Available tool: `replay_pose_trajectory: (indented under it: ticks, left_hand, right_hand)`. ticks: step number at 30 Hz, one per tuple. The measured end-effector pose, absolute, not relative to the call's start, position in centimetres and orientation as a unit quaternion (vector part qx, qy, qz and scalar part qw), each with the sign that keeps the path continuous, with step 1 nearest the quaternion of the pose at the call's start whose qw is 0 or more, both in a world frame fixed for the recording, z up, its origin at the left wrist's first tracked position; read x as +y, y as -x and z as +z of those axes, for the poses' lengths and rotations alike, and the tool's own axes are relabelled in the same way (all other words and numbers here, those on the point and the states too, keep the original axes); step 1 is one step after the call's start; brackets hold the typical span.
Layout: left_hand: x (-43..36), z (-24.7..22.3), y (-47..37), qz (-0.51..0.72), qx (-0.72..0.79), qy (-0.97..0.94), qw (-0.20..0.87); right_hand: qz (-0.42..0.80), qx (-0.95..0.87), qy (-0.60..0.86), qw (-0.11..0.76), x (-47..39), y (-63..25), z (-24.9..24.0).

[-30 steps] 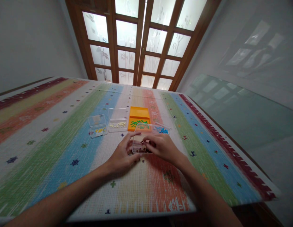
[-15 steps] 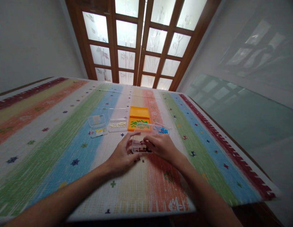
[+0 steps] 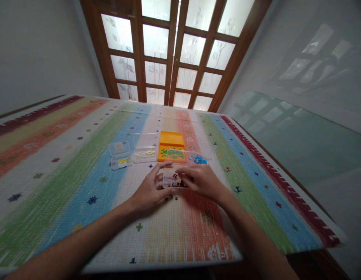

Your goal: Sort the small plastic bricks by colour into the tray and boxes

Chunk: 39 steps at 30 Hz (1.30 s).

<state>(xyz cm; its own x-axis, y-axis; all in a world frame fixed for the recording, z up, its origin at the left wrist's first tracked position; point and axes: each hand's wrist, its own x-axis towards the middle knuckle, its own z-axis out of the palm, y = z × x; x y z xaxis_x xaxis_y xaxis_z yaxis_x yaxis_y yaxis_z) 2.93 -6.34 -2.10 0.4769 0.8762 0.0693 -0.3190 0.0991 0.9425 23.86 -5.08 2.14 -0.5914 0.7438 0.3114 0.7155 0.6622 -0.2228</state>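
My left hand [image 3: 149,190] is wrapped round the left side of a clear plastic box [image 3: 168,182], thumb along the near edge and fingers on the far side. Its lid [image 3: 176,157] stands open at the back. Small dark brown pieces [image 3: 180,184] lie inside, mostly toward the right. Over the right half, my right hand [image 3: 199,179] has its fingers curled together and dipped into the box. Some brown pieces [image 3: 175,175] show just by its fingertips; whether any is pinched is hidden. A few brown bits [image 3: 176,198] lie on the cloth below the box.
Behind the hands stand open boxes: a clear one with yellow pieces [image 3: 124,160], a clear one with cream pieces [image 3: 149,154], an orange box [image 3: 171,137] with green pieces, and a clear one with blue pieces [image 3: 200,160]. A striped tablecloth [image 3: 104,202] covers the table.
My right fingers have shifted slightly within the box, and brown pieces by the fingertips show more plainly. The box's lid has tilted a little. My left hand keeps its hold.
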Motion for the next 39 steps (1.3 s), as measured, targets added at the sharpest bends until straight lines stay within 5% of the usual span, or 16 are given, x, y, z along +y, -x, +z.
replay_pose_trajectory:
  ticks: [16,27,33,39]
  left_hand:
    - [-6.5,-1.2,-2.7,0.425,0.292,-0.553,0.654]
    - [-5.7,-1.8,-2.2,0.451,0.318,-0.530,0.643]
    - [-4.9,-1.6,-1.9,0.512,0.322,-0.518,0.604]
    - [-4.2,-2.0,-1.7,0.537,0.320,-0.534,0.569]
  right_hand:
    - [0.105,-0.906,0.390,0.129,-6.0,-23.5,3.6]
    - [0.172,-0.876,0.369,0.258,-6.2,-24.9,4.1]
    - [0.260,-0.894,0.344,0.119,-6.4,-25.0,4.2]
    - [0.223,-0.903,0.367,0.032,-6.2,-23.8,2.9]
